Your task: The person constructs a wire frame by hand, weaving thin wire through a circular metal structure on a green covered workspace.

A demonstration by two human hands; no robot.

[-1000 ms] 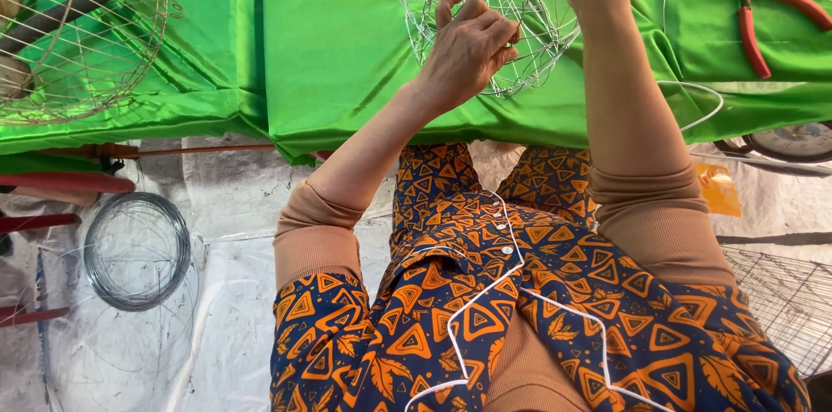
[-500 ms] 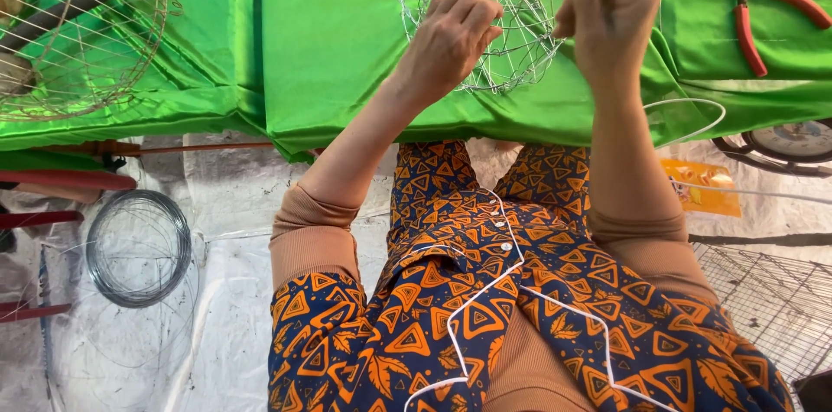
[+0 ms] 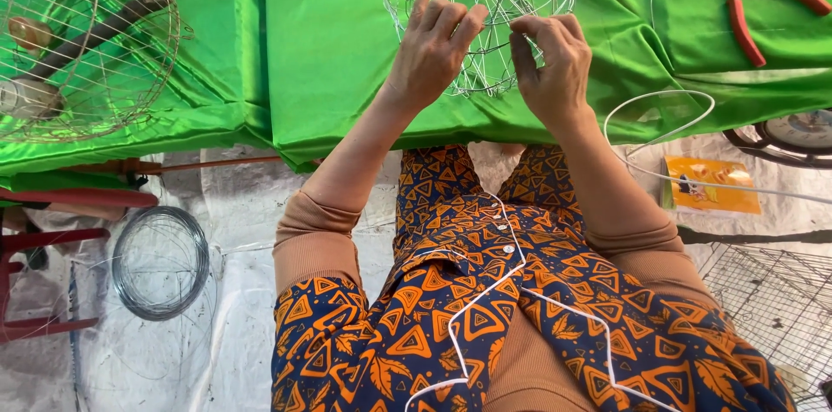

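Change: our right hand (image 3: 548, 61) has dropped from the top edge to the wire frame (image 3: 485, 5), upper centre.
Hands: right pinches a wire; left hand (image 3: 431, 46) rests open-fingered on the frame.

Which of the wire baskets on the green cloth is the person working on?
The unfinished wire frame at top centre, with both hands on it. The finished round basket sits untouched at far left.

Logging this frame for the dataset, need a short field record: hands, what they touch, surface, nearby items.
left hand: fingers spread, resting on wire frame
right hand: fingertips pinched on a wire of the frame
surface: green cloth over a table
tool: red-handled pliers, lying on the cloth to the right, untouched
left side: finished wire basket on the cloth
floor: wire coil, wire mesh panel
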